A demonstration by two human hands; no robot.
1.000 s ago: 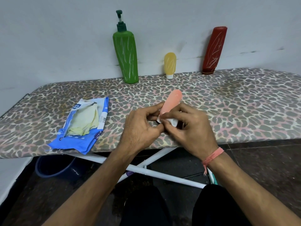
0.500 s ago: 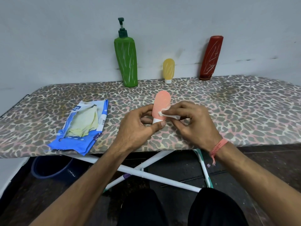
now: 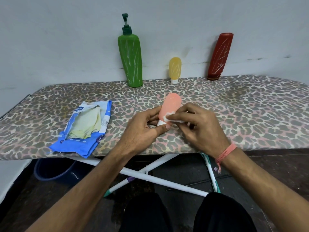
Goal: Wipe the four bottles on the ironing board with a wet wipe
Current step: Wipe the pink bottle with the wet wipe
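Observation:
A small pink bottle point(image 3: 171, 105) with a white cap stands cap-down on the leopard-print ironing board point(image 3: 234, 108). My left hand point(image 3: 145, 129) grips its lower end between thumb and fingers. My right hand point(image 3: 199, 126) pinches a folded white wet wipe point(image 3: 172, 118) against the bottle's lower side. Against the back wall stand a tall green pump bottle point(image 3: 131, 59), a small yellow bottle point(image 3: 175, 68) and a dark red bottle point(image 3: 219, 56), all streaked with white marks.
An opened blue wet-wipe pack point(image 3: 83, 128) lies on the board's left part. Under the board are white crossed legs point(image 3: 150, 174), a dark blue bucket point(image 3: 53, 171) at the left, and my knees in black trousers.
The pink bottle has gone from tilted in my hands to standing on the board. My right hand with the wipe now presses lower on its side.

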